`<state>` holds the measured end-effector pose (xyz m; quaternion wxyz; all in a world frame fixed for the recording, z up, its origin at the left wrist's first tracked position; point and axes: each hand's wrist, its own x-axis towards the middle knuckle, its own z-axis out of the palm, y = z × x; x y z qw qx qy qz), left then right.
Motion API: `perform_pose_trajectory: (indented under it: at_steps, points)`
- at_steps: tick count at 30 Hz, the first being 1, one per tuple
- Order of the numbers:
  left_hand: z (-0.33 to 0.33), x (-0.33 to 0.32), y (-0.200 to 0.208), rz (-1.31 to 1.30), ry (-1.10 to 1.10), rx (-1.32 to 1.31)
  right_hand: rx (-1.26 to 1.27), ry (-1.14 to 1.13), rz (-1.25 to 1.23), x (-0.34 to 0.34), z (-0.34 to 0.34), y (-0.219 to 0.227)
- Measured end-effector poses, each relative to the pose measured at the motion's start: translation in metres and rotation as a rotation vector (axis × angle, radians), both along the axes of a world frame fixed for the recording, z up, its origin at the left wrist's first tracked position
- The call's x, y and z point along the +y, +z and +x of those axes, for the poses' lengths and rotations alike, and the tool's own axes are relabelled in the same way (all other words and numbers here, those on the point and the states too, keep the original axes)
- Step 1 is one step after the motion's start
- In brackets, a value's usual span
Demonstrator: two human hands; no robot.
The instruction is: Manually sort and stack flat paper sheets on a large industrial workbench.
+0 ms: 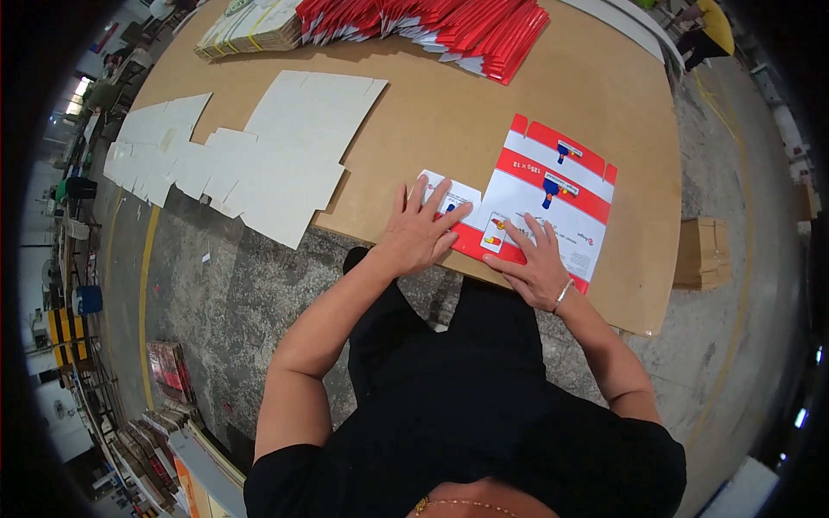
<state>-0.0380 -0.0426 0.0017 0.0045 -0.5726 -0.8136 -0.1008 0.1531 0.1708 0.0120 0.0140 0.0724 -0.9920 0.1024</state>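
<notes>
A red and white printed carton blank (566,220) lies flat near the front edge of the table. My left hand (421,231) rests on its smaller left-hand panel, with the fingers spread. On the lower part of the larger panel lies my right hand (540,266), palm down and fingers apart, close beside the table edge. Neither hand grips anything. Parts of the print are covered by my fingers. To the left, several plain white carton blanks (298,129) overlap and hang partly over the edge.
A long fanned row of red and white folded cartons (505,39) runs along the far side of the brown table (423,112). Beside it lies a strapped stack of cardboard (259,30). A brown cardboard box (701,252) stands on the floor at right. A person (710,34) in yellow is beyond.
</notes>
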Motion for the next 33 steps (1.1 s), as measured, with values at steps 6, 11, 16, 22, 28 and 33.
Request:
perform_pose_trajectory:
  at_steps: [6,11,16,22,28,33]
  points:
    - [0.009,0.005,0.005,0.059,0.049,0.036,0.015,-0.05,-0.011,-0.004,0.0,-0.002]
    - [0.012,0.013,0.0,0.09,0.082,0.028,0.004,-0.078,-0.054,-0.003,-0.003,-0.002]
    - [0.017,0.026,-0.001,0.04,0.169,0.148,0.025,-0.082,-0.036,-0.004,-0.005,0.001]
    - [0.0,0.06,0.028,-0.281,0.31,-0.074,0.034,-0.032,-0.097,0.004,0.001,-0.004]
    - [-0.039,0.004,-0.006,0.171,0.361,0.01,0.324,-0.866,-0.463,0.178,0.06,-0.016]
    - [-0.044,-0.009,-0.013,0.177,0.274,-0.03,0.337,-0.872,-1.459,0.249,0.074,-0.004]
